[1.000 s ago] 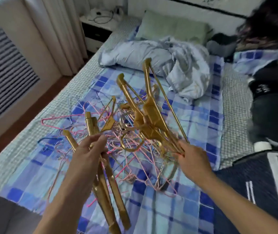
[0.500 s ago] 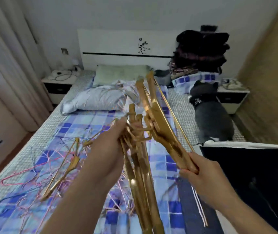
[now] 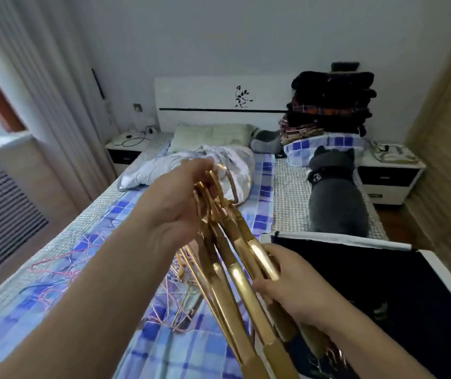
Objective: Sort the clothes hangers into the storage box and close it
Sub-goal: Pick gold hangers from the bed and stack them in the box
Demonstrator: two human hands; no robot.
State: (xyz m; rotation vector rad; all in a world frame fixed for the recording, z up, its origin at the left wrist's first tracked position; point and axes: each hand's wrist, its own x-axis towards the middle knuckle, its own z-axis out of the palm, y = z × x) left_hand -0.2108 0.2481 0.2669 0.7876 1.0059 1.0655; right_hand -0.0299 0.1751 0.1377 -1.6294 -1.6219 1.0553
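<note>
Gold hangers (image 3: 235, 258), at least four bunched together, are held up over the bed (image 3: 268, 187), just left of the box (image 3: 383, 274). Left hand (image 3: 180, 203) clamps their hooks, right hand (image 3: 292, 288) grips the arms. The one box sits open, its dark inside bare. Thin wire hangers (image 3: 63, 269) lie scattered left, too tangled to count.

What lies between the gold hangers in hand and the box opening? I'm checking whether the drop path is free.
In the head view, only the right hand, gripping the gold hangers, sits between them and the open storage box; nothing else intervenes.
</note>
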